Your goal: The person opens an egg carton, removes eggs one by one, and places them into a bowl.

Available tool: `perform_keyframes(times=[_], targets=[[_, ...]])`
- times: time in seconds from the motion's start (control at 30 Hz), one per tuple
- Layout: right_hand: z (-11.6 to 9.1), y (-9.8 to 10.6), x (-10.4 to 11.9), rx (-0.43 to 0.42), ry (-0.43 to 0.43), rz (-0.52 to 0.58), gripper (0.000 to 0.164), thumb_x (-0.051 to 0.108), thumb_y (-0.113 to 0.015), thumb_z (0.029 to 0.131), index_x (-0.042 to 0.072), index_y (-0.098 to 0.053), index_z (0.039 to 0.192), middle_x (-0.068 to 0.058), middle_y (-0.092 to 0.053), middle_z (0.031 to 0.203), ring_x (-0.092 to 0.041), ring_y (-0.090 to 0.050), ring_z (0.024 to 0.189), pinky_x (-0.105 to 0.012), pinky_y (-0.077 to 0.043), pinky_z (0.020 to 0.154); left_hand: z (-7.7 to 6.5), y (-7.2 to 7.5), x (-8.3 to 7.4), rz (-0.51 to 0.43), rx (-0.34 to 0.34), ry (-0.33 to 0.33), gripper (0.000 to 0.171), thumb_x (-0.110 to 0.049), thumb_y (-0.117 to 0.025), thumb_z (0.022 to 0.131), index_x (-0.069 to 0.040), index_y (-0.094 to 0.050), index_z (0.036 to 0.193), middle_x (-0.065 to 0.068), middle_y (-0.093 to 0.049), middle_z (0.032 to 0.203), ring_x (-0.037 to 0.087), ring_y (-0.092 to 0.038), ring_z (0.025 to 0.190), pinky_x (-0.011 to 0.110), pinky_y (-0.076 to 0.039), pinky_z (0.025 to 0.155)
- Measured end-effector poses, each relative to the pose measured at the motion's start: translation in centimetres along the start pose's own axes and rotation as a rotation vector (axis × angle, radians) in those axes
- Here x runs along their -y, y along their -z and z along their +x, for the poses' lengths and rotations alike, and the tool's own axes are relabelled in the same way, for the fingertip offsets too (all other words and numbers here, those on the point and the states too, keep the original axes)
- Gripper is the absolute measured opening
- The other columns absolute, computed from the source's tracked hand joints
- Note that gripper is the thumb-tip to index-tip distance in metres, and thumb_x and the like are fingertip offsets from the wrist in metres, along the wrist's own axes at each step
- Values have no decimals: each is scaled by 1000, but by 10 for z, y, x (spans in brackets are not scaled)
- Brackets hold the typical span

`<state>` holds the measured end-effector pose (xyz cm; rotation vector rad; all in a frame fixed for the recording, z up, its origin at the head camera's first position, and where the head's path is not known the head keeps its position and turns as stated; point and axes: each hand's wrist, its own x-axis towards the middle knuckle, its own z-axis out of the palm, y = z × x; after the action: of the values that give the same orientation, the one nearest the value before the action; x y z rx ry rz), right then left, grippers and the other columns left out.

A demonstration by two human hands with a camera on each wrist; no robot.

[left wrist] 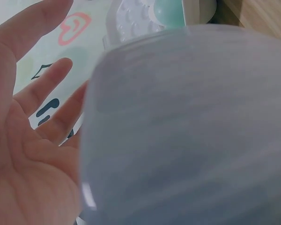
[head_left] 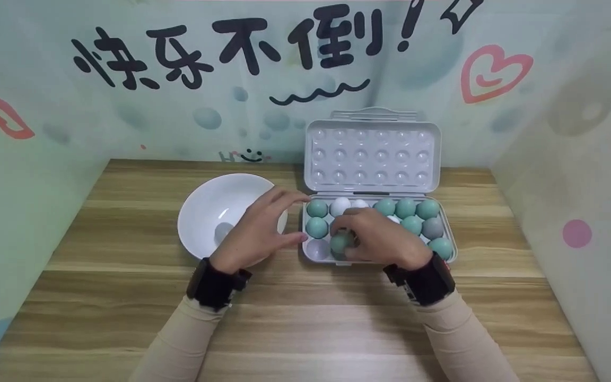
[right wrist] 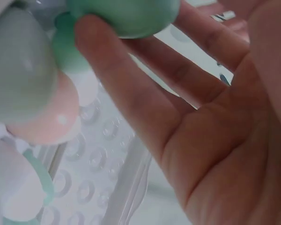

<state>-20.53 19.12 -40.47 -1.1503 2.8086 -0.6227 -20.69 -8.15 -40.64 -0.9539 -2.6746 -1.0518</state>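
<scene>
A green egg [head_left: 341,242] is pinched in the fingers of my right hand [head_left: 385,236], over the front row of a white egg box [head_left: 317,249]. The right wrist view shows this green egg [right wrist: 131,16] against the fingertips of the right hand [right wrist: 215,126]. My left hand [head_left: 255,228] holds nothing; it reaches over the right side of a white bowl [head_left: 199,212], fingertips near the box's left edge. A pale grey egg [head_left: 224,232] lies in the bowl. In the left wrist view the left hand [left wrist: 33,136] has its fingers extended beside a large pale rounded surface.
The box's lid [head_left: 372,154] stands upright behind the eggs. Several green, white and grey eggs fill other cups, among them a green egg [head_left: 316,228] at left and a grey egg [head_left: 433,228] at right. A wooden table [head_left: 316,329] lies beneath, with a printed cloth [head_left: 273,116] behind.
</scene>
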Motion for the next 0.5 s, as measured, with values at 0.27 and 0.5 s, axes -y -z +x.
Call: perform_keyframes(times=[0.27, 0.5], targets=[[-5, 17, -5, -249, -2, 113, 30, 3, -80, 81, 7, -74, 111, -3, -73, 102, -18, -71, 92, -40, -62, 84, -1, 1, -1, -25, -40, -15, 65, -18, -90, 86, -20, -62, 145, 0, -61, 134, 15, -56, 129, 33, -47, 111], [-7, 23, -3, -356, -50, 271, 31, 6, -80, 86, 8, -72, 116, -3, -73, 110, -21, -74, 97, -39, -64, 85, 2, -3, -4, -31, -89, -20, 65, -19, -90, 87, -19, -61, 146, 0, -61, 131, 16, -58, 121, 33, -52, 105]])
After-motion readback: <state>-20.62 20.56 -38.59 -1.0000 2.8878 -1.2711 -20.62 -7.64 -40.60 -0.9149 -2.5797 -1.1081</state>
